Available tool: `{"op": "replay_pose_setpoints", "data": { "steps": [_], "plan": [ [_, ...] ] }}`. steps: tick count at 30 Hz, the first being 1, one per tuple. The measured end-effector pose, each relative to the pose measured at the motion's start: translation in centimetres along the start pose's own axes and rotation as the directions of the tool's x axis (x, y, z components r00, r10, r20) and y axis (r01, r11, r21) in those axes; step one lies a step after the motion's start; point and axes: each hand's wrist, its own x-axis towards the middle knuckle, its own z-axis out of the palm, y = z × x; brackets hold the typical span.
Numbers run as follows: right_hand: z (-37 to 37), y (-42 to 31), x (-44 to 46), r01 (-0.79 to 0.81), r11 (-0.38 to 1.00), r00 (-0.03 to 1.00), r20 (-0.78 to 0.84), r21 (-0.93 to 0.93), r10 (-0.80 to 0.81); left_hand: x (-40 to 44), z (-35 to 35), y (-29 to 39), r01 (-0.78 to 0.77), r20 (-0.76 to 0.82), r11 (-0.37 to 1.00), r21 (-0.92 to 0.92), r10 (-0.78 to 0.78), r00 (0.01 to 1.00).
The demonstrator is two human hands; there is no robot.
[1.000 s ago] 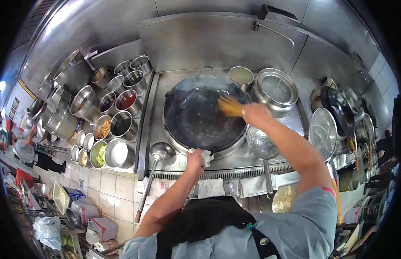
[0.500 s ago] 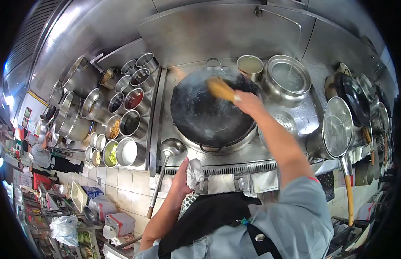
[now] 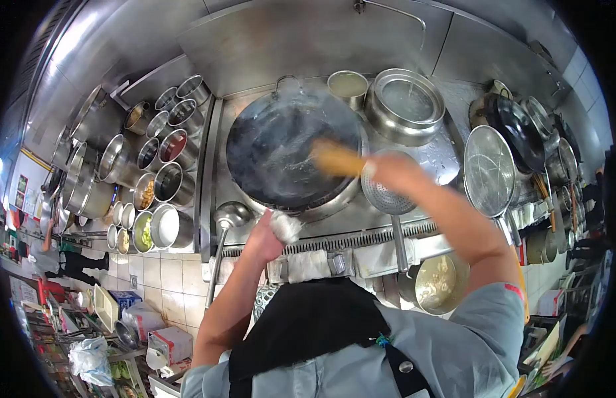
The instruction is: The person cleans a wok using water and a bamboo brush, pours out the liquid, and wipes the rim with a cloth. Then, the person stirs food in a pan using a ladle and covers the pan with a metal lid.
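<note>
A dark wok (image 3: 251,136) is being borne on the steel tabletop (image 3: 443,163), its mouth facing up between the two hands. A straw-coloured brush (image 3: 338,159), blurred, is being gripped by its narrow end in the right hand (image 3: 389,174), so that the bristles are being presented over the wok's right side and the fingers, presumably, are being spared the heat. Whether the bristles are touching metal cannot be told. A crumpled white cloth (image 3: 286,227) is being grasped in the left hand (image 3: 263,240) just beside the near rim, likely as a guard against hot metal; contact with the rim is not being shown clearly. A ladle (image 3: 233,215) at left and a perforated skimmer (image 3: 387,190) at right, partly under the right forearm, are being supported bowl-end by the wok, their handles being pointed toward the person, probably for quick pick-up. Small steel pots (image 3: 180,233) are being grouped open at far left, perhaps so that contents can be scooped easily.
</note>
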Motion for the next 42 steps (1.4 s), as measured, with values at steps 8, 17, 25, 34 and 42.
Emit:
{"op": "replay_pose_setpoints", "data": {
  "steps": [8, 17, 25, 34, 42],
  "plan": [
    [-9.1, 5.7, -0.4, -0.218, 0.891, 0.807, -0.44, 0.398, 0.393, 4.9, 1.2, -2.7, -0.419, -0.149, 0.89, 0.18, 0.446, 0.883],
    [0.1, 2.0, -10.9, -0.04, 0.262, 0.829, -0.115, 0.964, 0.548, -2.6, -2.8, 2.4, -0.528, -0.131, 0.742, 0.414, 0.622, 0.772],
    [2.3, -1.5, -10.0, -0.082, 0.373, 0.861, -0.123, 0.924, 0.494, -7.6, -0.3, 7.1, -0.487, 0.102, 0.228, 0.843, 0.821, 0.561],
    [5.7, -5.8, -8.6, -0.091, 0.342, 0.762, -0.156, 0.935, 0.629, -11.2, 1.1, 2.6, -0.424, 0.417, -0.267, 0.865, 0.854, 0.311],
    [8.5, -9.8, -10.2, -0.111, 0.3, 0.758, -0.115, 0.947, 0.642, -11.6, -3.3, -3.5, -0.426, 0.48, -0.329, 0.843, 0.818, 0.317]
  ]
}}
